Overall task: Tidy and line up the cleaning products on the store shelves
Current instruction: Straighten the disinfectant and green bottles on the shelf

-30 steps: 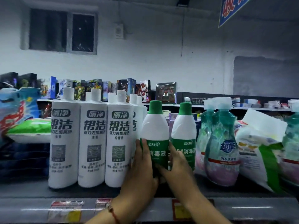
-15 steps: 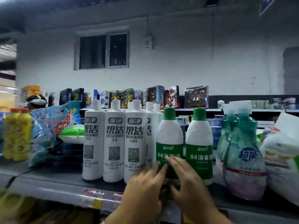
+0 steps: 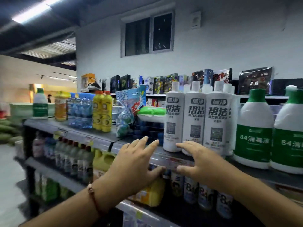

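White bottles (image 3: 195,122) are what we reach for: our left hand (image 3: 136,163) and right hand (image 3: 195,159) hover flat-fingered, holding nothing, just before their bases at the shelf edge (image 3: 165,158). We judge the next move is squaring this row. Green-capped bottles (image 3: 253,128) crowd the right; farther left a blue bag (image 3: 129,110) leans, then yellow bottles (image 3: 102,112).

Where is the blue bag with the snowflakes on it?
The blue snowflake bag leans on the top shelf, left of centre in the head view, between the two yellow bottles and the tall white bottles, beside a green packet.
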The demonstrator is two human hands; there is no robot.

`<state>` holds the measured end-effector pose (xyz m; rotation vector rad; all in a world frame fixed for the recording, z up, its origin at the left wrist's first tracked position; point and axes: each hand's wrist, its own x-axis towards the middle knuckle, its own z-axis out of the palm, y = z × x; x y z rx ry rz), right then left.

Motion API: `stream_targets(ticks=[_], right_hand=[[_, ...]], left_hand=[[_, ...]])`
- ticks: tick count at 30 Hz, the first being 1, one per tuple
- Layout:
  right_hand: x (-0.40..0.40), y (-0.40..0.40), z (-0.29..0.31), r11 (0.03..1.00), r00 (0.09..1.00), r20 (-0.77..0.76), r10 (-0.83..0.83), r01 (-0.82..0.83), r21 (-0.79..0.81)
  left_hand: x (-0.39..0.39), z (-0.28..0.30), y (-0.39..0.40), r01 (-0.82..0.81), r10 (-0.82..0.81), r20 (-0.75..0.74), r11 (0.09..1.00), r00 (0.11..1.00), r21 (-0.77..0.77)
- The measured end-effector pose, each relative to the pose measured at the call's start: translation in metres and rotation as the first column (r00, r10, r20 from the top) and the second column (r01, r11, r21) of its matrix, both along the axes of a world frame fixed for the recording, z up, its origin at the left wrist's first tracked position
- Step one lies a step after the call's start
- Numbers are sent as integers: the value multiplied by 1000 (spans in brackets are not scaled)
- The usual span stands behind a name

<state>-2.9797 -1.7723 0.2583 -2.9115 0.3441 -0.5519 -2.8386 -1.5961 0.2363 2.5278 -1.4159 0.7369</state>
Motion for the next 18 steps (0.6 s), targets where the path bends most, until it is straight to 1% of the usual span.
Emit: stream_targets(ticks=[3,7,13,18], right_hand=[[49,49,5,998,998,-36,54,-53,33],[115,119,6,993,991,-66,113,-111,37],[198,223,6,983,983,-6,185,-185,-17],[252,283,10,972,972,-20,236,-236,-14]], left_hand=[[42,0,59,-67,67,-42,998,997,15],[94,0,138,-146,145,-70,989,987,-3],[155,-2,241,-231,225,-94,971,970,-60],[195,-3,311,-313,304,-108,947,947,-79]])
